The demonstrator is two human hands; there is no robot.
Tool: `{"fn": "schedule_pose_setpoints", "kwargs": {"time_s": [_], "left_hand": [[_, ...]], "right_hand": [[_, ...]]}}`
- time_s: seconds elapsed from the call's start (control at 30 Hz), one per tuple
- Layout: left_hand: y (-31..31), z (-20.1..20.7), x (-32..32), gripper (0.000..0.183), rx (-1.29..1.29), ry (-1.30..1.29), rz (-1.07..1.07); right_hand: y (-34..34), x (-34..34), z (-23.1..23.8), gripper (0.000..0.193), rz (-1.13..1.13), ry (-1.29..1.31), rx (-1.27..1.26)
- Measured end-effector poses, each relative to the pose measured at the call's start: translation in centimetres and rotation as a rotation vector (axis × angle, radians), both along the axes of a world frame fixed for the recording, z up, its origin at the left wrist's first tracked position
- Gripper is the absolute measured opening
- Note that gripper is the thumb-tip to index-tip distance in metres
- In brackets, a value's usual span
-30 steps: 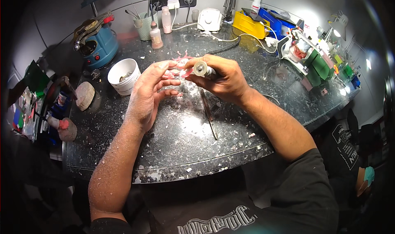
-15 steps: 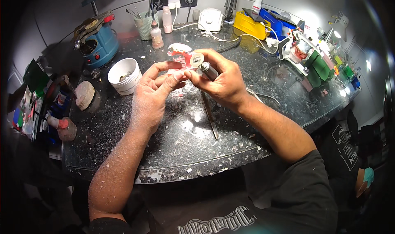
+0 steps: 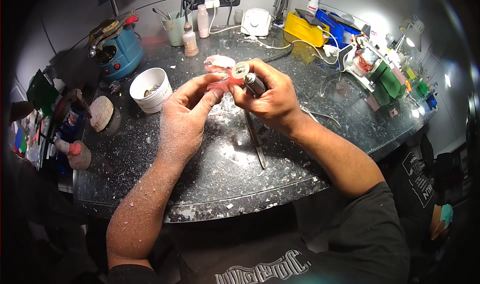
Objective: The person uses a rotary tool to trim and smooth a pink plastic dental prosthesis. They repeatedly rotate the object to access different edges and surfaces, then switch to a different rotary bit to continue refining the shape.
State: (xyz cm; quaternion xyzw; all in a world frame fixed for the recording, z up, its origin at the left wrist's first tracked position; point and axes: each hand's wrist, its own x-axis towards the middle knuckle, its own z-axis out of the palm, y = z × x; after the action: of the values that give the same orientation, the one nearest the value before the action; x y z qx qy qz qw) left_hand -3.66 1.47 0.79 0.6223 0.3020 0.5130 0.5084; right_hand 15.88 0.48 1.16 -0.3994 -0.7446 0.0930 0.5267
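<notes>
White tub at left on the dark desk, and beside it the dusty left hand pinches a pink piece between thumb and fingers! The piece is up between both hands, a pale disc at its right edge, the metal handpiece gripped by the right hand, yellow bin beyond!

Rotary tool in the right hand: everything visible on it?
The rotary tool has a grey, metallic-looking cylindrical body, largely hidden by the right hand gripping it. Its pale round disc has a darker centre and faces the camera. It is held above the bench, disc overlapping the pink piece in view; contact between them can't be confirmed.
</notes>
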Motion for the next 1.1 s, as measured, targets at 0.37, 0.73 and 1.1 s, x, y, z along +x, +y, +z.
{"fn": "schedule_pose_setpoints", "kwargs": {"time_s": [0.37,0.73,1.1], "left_hand": [[0.3,0.3,-0.4,0.018,0.133,-0.001,0.056],[0.2,-0.1,-0.2,0.025,0.080,0.045,0.032],[0.3,0.4,-0.2,0.031,0.117,0.000,0.087]], "right_hand": [[0.3,1.0,0.6,0.033,-0.044,-0.053,-0.006],[0.6,0.6,0.2,0.025,0.051,0.199,-0.145],[1.5,0.9,-0.4,0.026,0.107,0.139,-0.006]]}}
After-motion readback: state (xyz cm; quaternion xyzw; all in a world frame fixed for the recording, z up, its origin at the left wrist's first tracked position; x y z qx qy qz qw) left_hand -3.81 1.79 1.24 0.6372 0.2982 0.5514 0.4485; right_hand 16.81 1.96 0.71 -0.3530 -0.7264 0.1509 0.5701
